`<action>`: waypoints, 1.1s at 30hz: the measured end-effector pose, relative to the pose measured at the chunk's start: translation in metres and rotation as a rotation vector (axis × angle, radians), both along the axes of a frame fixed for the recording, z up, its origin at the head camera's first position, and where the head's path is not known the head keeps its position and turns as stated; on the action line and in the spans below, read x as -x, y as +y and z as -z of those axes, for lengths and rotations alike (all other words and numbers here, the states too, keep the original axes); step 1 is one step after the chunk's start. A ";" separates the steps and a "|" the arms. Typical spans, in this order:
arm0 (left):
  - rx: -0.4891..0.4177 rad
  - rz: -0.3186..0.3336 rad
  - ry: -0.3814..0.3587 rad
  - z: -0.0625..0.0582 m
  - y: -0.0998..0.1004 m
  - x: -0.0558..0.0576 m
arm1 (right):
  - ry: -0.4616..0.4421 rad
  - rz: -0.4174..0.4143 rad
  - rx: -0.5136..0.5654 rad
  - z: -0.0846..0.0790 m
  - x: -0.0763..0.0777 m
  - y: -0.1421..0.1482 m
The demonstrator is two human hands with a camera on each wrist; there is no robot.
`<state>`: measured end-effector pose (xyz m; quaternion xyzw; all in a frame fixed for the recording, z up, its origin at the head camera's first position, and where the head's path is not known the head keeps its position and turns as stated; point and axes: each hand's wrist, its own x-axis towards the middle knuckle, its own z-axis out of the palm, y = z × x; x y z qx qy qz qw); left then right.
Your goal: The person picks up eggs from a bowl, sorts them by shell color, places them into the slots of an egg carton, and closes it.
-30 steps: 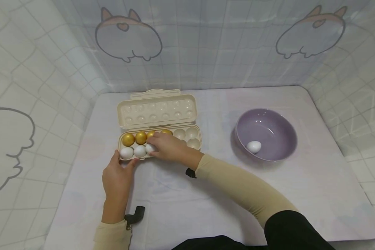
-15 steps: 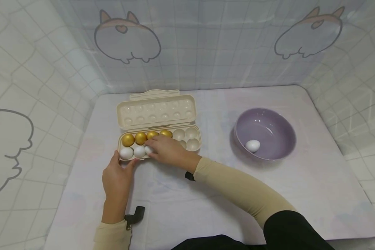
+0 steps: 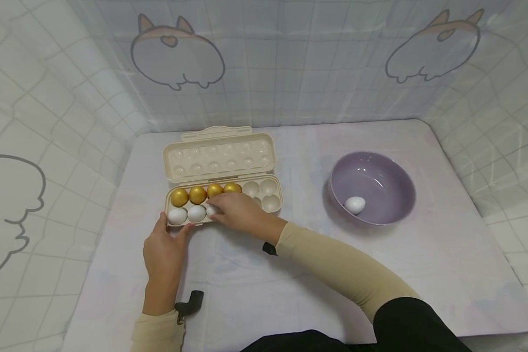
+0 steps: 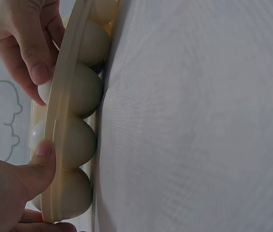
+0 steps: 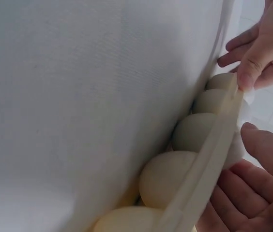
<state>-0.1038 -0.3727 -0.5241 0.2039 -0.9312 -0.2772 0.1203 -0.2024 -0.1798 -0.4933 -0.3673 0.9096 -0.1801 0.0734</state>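
Note:
A cream egg carton (image 3: 220, 155) lies open, lid folded back. Several gold eggs (image 3: 197, 195) fill part of its back row. White eggs (image 3: 196, 213) sit along the front row's left. My left hand (image 3: 164, 254) grips the carton's front left corner, its thumb on the rim in the left wrist view. My right hand (image 3: 239, 213) reaches over the front row and pinches the third white egg (image 3: 211, 210) between thumb and fingers, at its cup. That egg is partly hidden by the hand. Cups to the right hold nothing.
A purple bowl (image 3: 389, 195) stands to the right on the cloth-covered table (image 3: 299, 274), with one white egg (image 3: 355, 205) inside. Printed curtains (image 3: 290, 73) enclose the back and sides.
My right hand stays at the third white egg, its fingers shifting only slightly around it. The left hand keeps its hold on the carton. The view drifts a little.

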 end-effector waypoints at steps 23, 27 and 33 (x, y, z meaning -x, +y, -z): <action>-0.029 -0.009 -0.037 0.001 -0.009 0.005 | -0.068 0.089 0.156 -0.041 0.025 0.051; -0.028 -0.007 -0.036 0.000 -0.011 0.005 | -0.067 0.103 0.163 -0.044 0.028 0.060; -0.030 -0.008 -0.053 0.000 -0.013 0.006 | -0.074 0.137 0.128 -0.050 0.031 0.074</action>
